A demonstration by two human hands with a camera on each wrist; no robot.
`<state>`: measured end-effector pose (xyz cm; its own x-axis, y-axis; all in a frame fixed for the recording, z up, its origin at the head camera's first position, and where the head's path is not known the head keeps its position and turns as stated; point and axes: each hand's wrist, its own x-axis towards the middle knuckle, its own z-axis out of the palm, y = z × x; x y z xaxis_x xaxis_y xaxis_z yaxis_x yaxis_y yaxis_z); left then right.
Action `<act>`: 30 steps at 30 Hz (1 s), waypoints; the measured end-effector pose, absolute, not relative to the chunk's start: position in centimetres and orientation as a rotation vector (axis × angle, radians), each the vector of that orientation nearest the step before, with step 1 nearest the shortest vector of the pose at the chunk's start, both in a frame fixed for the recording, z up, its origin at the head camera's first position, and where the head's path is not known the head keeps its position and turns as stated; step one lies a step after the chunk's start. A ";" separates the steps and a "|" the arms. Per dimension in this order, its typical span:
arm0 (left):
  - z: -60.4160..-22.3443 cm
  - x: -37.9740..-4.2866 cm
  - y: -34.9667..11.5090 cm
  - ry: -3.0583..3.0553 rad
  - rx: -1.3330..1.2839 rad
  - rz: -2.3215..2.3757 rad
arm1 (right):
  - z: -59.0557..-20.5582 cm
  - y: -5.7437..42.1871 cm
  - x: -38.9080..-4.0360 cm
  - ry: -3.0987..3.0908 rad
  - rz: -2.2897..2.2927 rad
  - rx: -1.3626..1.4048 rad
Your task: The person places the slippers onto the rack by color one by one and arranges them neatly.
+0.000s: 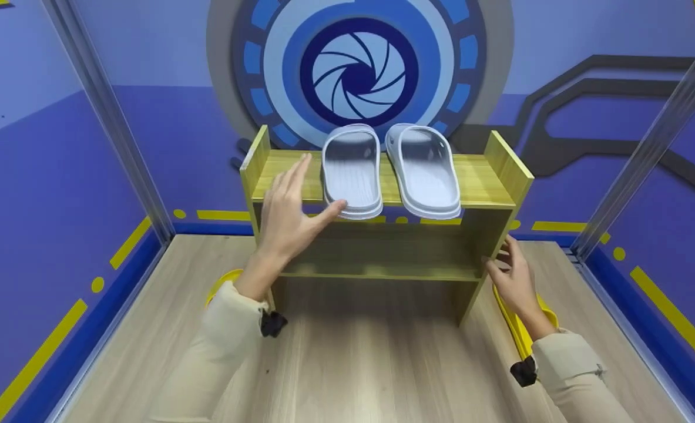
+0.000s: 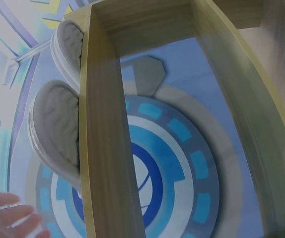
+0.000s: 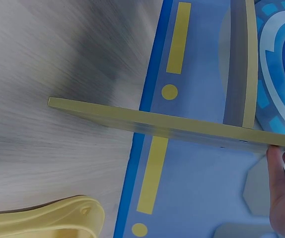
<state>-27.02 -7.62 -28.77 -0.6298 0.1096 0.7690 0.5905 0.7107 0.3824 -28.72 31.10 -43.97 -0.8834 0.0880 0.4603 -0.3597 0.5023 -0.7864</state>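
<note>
The right hand (image 1: 514, 279) is pinching the rack (image 1: 382, 249) by its right side panel, probably for steadying it. The left hand (image 1: 286, 217), thumb spread wide and holding nothing, is hovering beside the left clog (image 1: 351, 170), perhaps for adjusting. This and the right clog (image 1: 429, 173) are resting on the rack's top, toes pointing toward its back, long axes running front-to-back, heels overhanging its front edge.

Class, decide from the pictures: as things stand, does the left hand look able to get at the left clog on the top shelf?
Probably yes: the left hand looks empty and is close beside the left clog, and nothing visible blocks the way between them.
</note>
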 end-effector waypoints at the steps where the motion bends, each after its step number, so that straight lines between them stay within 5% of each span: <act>1: -28.8 -27.0 -7.9 -2.105 -0.538 -0.824 | -44.0 31.1 -28.7 -2.305 1.353 0.223; 30: -35.6 -28.0 -18.6 -2.003 -0.085 -1.066 | -42.3 30.0 -27.5 -2.300 1.346 0.244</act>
